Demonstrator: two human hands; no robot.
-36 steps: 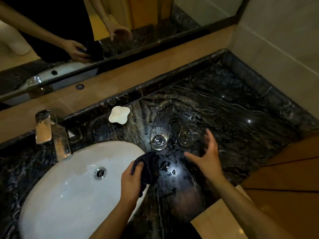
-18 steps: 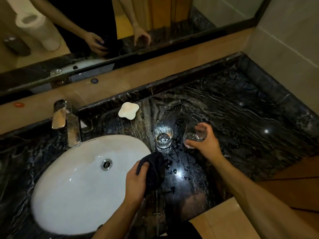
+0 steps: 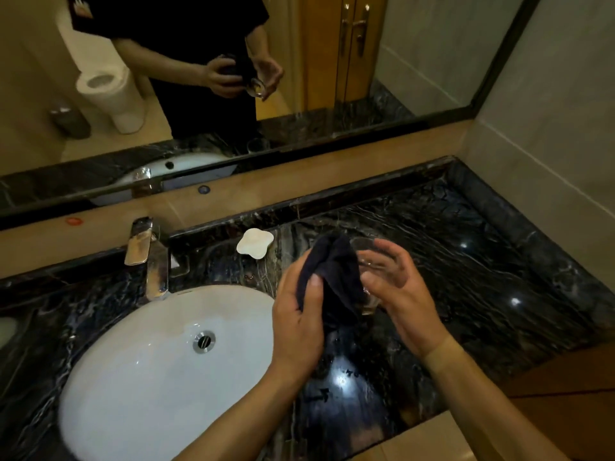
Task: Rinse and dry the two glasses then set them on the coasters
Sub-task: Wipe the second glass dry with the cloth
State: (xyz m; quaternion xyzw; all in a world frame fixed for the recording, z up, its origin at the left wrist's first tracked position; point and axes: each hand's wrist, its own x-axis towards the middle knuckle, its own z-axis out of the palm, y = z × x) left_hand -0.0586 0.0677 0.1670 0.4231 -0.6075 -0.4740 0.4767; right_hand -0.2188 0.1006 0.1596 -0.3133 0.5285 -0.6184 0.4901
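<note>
My right hand (image 3: 401,294) holds a clear glass (image 3: 371,264) lifted above the black marble counter (image 3: 466,261). My left hand (image 3: 298,322) grips a dark cloth (image 3: 332,277), which is pressed against the glass. The second glass is hidden behind my hands and the cloth; only its reflection (image 3: 258,145) shows in the mirror. A white flower-shaped coaster (image 3: 254,241) lies on the counter behind the sink, left of my hands. I cannot make out a second coaster.
A white oval sink (image 3: 133,377) with a metal drain sits at the left, a chrome faucet (image 3: 146,254) behind it. The mirror (image 3: 399,61) runs along the back wall. The counter near my hands is wet. A tiled wall closes the right side.
My right hand closed on the right glass and lifted it off the counter. My left hand brought the cloth up against it. The camera view tilted up.
</note>
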